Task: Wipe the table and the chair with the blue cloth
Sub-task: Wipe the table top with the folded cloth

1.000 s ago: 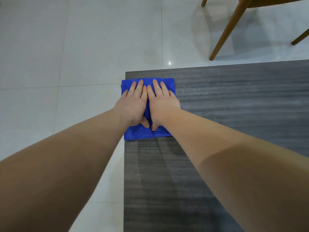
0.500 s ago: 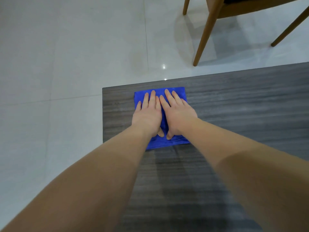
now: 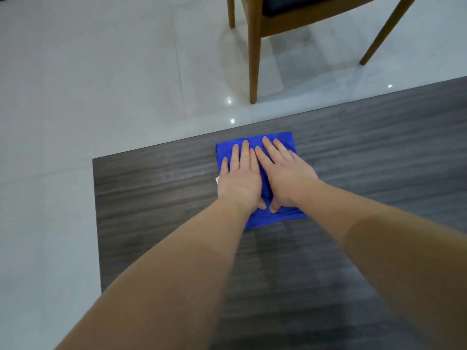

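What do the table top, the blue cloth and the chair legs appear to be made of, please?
Table top: dark grey wood-grain, likely laminate or veneer, matte with streaked lines. Blue cloth: soft, probably microfibre, with a fuzzy nap. Chair legs: brown wood, by the look, smooth with a slight sheen.

A folded blue cloth point(image 3: 278, 218) is laid flat on the dark wood-grain worktop point(image 3: 151, 198), near its far edge and in from the left corner. A wooden chair point(image 3: 254, 51) with a dark seat is seen on the floor beyond.

Soft even light, floor point(image 3: 101, 72) glare, wide-angle distortion
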Demonstrator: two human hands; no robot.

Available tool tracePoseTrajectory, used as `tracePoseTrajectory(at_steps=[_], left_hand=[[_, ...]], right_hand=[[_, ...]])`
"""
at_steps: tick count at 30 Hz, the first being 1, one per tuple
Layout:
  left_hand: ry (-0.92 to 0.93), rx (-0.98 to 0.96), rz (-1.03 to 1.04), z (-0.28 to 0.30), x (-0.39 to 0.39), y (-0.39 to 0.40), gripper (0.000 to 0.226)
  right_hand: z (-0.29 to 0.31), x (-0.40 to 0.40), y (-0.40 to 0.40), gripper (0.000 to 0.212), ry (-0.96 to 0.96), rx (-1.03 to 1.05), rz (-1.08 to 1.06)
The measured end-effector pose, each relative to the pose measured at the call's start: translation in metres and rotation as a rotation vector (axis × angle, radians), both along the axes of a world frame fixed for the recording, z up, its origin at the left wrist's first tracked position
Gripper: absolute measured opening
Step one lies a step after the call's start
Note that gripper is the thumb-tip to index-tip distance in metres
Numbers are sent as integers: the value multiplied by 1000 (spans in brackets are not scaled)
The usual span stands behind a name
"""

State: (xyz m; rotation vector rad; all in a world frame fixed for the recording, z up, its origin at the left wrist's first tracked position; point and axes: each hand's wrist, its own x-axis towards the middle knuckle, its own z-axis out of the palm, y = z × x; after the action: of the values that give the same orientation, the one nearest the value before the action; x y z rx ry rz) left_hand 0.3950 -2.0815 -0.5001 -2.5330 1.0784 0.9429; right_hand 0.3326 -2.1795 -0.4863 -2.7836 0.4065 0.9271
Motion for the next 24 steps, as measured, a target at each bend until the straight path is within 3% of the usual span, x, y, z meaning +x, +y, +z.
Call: tracePoseTrajectory(at_steps=[11, 24], left_hand=[[-5, 38, -45, 3, -68, -123, 140], [3, 8, -28, 1, -69, -122, 128]], right_hand=[[3, -68, -110, 148, 48, -32, -62], [4, -61, -102, 142, 105, -52, -128]])
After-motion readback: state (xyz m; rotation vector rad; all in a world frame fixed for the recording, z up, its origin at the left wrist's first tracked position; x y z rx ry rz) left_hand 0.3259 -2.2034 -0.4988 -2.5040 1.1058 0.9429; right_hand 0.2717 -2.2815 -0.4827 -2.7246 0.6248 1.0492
